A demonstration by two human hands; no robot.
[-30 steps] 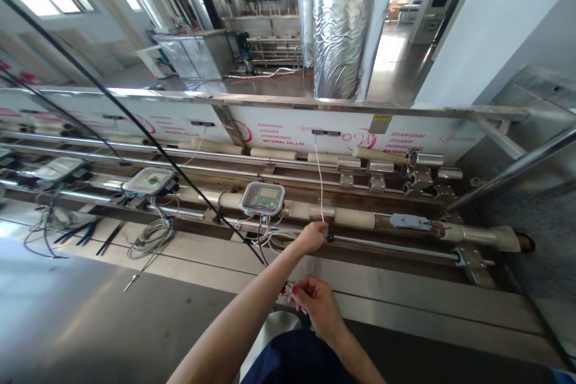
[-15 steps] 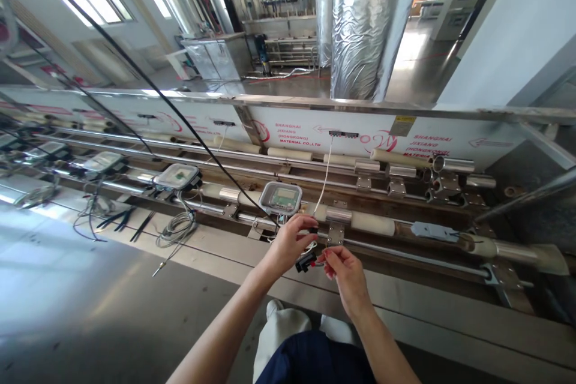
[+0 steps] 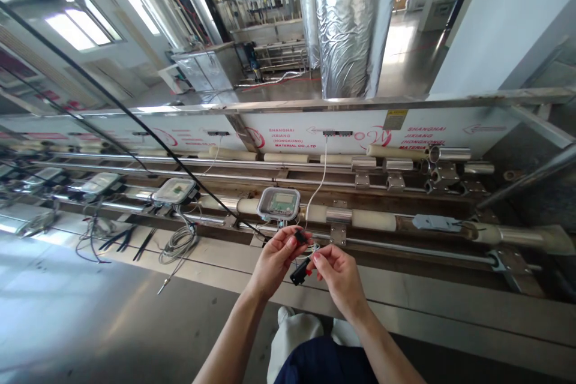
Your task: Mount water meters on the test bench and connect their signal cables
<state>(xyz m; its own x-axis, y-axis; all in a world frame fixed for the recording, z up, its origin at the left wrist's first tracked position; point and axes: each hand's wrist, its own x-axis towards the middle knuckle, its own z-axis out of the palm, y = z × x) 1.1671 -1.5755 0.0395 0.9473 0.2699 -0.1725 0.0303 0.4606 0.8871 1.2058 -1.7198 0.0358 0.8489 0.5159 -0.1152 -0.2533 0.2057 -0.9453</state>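
My left hand [image 3: 278, 257] is closed, pinching a small black connector [image 3: 300, 236] between thumb and fingers. A white cable [image 3: 323, 179] runs down to it from a black strip [image 3: 337, 133] on the back panel. My right hand [image 3: 336, 276] pinches thin wires by a second black connector [image 3: 299, 273] with red parts, which hangs just below the fingertips. Exactly where those wires enter it is hidden by the fingers. Just beyond both hands sits a clear-lidded box [image 3: 279, 204] with a green circuit board inside.
More such boxes [image 3: 175, 191] line the rails to the left. A coiled grey cable [image 3: 176, 245] and black strips [image 3: 121, 236] lie on the steel ledge [image 3: 405, 294]. A black cord [image 3: 135, 123] slants down across the view. Metal rollers [image 3: 373, 220] stretch right.
My left hand has turned, so the connector in its fingers shows more plainly. The hands sit slightly lower and closer to me. The view has shifted a little.
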